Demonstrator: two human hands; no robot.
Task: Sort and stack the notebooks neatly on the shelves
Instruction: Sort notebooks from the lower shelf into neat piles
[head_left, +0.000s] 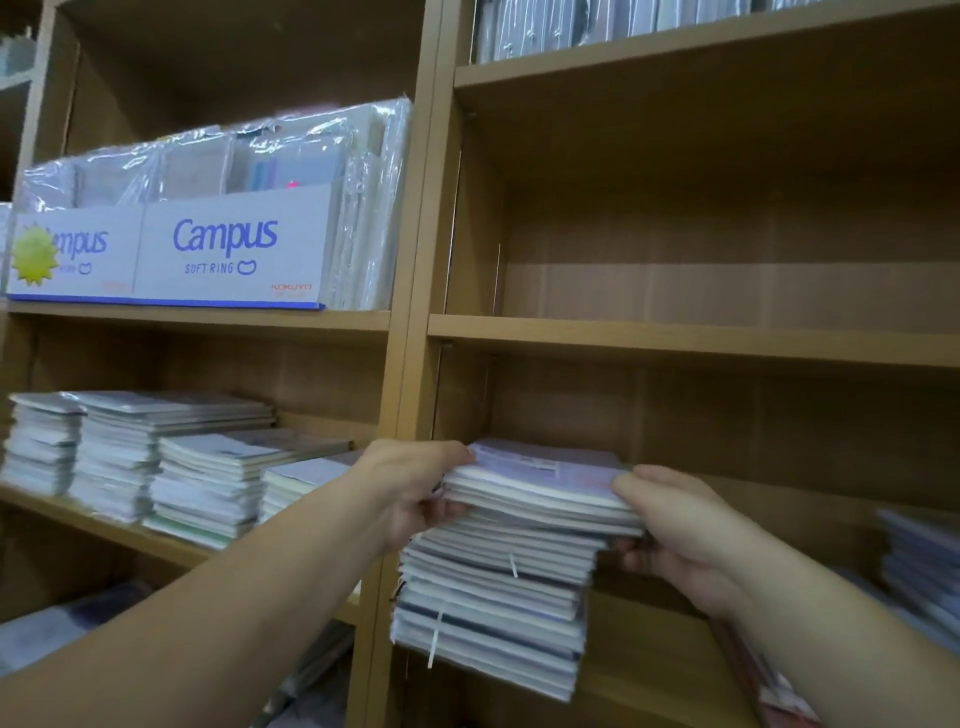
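A person's left hand (415, 499) and right hand (680, 530) clamp a bundle (540, 483) of notebooks from both ends. Each thumb lies on top and the fingers curl beneath its edges. The bundle sits between the two sets of fingers, directly above a taller stack (493, 613) whose layers are skewed; the stack appears to rest on the lower shelf (649, 670), though motion blur hides the contact. The step in hand looks like squaring or placing this top bundle on the pile. The next move would call for lining its edges up with the layers under the fingers, then sliding the fingers out without dragging covers askew. Beyond the left fingers lie tidy piles (156, 467); above them stand Campus boxes (228, 249).
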